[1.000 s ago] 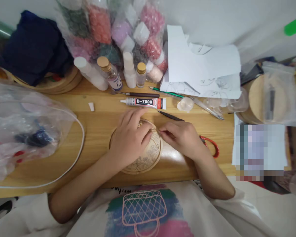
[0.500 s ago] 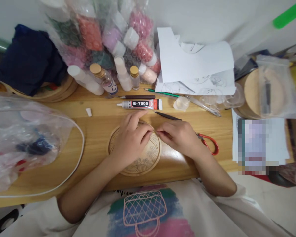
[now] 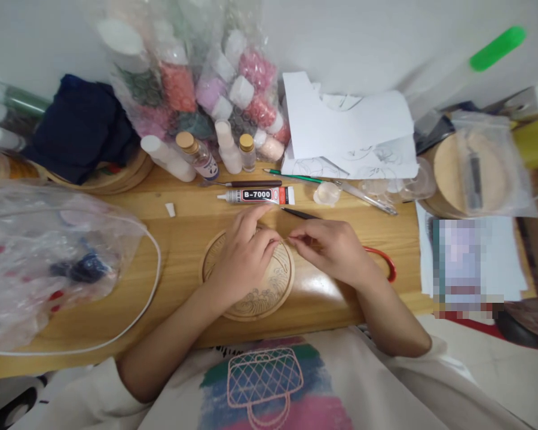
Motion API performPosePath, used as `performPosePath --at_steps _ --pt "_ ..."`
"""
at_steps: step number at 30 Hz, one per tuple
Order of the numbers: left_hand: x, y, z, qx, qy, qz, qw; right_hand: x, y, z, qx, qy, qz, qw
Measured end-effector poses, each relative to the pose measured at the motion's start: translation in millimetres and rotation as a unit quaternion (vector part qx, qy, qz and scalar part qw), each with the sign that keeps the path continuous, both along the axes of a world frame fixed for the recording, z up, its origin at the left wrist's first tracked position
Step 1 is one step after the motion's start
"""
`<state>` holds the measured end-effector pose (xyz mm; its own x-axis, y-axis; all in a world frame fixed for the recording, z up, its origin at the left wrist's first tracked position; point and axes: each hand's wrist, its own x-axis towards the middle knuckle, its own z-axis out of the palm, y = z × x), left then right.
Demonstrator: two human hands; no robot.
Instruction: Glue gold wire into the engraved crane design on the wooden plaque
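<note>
At the center of the frame, the left hand (image 3: 244, 254) lies over a round carved wooden plaque (image 3: 271, 289), thumb and forefinger drawn together. Just right of it, the right hand (image 3: 334, 248) bends its fingers into a pinch. I cannot tell what either grasps. Above lies a B-7000 glue tube (image 3: 256, 195); a red handle (image 3: 388, 263) shows at center right.

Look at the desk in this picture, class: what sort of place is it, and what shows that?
Probably a small craft workspace: a tube marked B-7000, bagged jars of coloured bits, and a round wooden board with a wave pattern beneath the left hand.
</note>
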<state>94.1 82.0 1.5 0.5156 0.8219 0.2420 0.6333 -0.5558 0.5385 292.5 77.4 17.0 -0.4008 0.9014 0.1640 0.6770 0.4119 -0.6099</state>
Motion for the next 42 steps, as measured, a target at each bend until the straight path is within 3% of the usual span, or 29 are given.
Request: performPosePath --at_steps 2,4,6,8,11,15,19,22,25,28,30,33,36,42 --pt "-1 0 1.9 0.006 0.001 0.003 1.0 5 0 8.8 -0.009 0.026 -0.079 0.996" --pt "-2 0 3.4 0.012 0.003 0.005 1.0 17 -2 21.2 -0.015 0.024 -0.205 0.978" --pt "-4 0 4.6 0.022 0.001 0.008 1.0 34 -9 35.0 -0.039 -0.038 -0.316 0.947" --pt "-7 2 5.9 0.032 -0.006 0.011 0.999 53 -21 46.8 -0.125 -0.168 -0.339 0.917" --pt "-12 7 8.8 0.029 -0.027 0.023 0.999 73 -46 54.6 -0.254 -0.311 -0.304 0.864" --pt "-14 14 16.2 -0.001 -0.071 0.066 0.995 72 -69 45.4 -0.273 -0.298 -0.203 0.892" --pt "-10 17 28.6 -0.078 -0.141 0.108 0.981 64 -76 26.4 -0.234 -0.311 -0.231 0.892" --pt "-6 17 40.1 -0.175 -0.201 0.145 0.953 67 -79 14.4 -0.222 -0.279 -0.248 0.901" --pt "-4 17 51.7 -0.298 -0.277 0.174 0.897 68 -81 11.8 -0.196 -0.174 -0.275 0.925" --pt "-2 17 62.6 -0.373 -0.343 0.189 0.841 55 -75 23.4 -0.182 0.062 -0.225 0.955" --pt "1 16 70.6 -0.391 -0.368 0.187 0.822 40 -66 36.9 -0.188 0.191 -0.183 0.946" --pt "4 14 84.8 -0.415 -0.393 0.174 0.802 16 -48 56.6 -0.201 0.271 -0.158 0.928" --pt "6 12 98.7 -0.418 -0.396 0.162 0.801 2 -32 67.4 -0.227 0.255 -0.115 0.933" --pt "5 12 110.0 -0.365 -0.376 0.127 0.842 -1 -25 70.9 -0.23 0.208 -0.086 0.947"
